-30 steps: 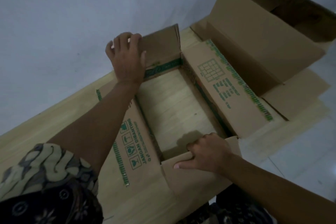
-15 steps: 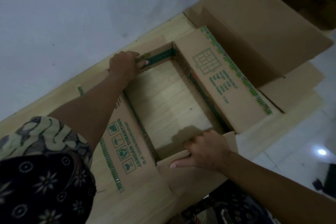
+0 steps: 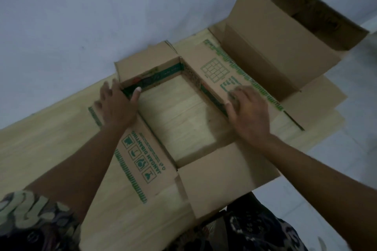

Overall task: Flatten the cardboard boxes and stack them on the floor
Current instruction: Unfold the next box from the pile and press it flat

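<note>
Wooden floor (image 3: 51, 149) by a white wall (image 3: 61, 26); both spread hands press cardboard box (image 3: 214, 179).

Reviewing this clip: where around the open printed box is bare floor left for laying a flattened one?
Bare wooden floor lies left of the green-printed cardboard box, bordered by the white wall. Pale tile is free on the right. Behind, a plain brown open box crowds the wall. The left hand and right hand rest on the printed box's flaps.
</note>
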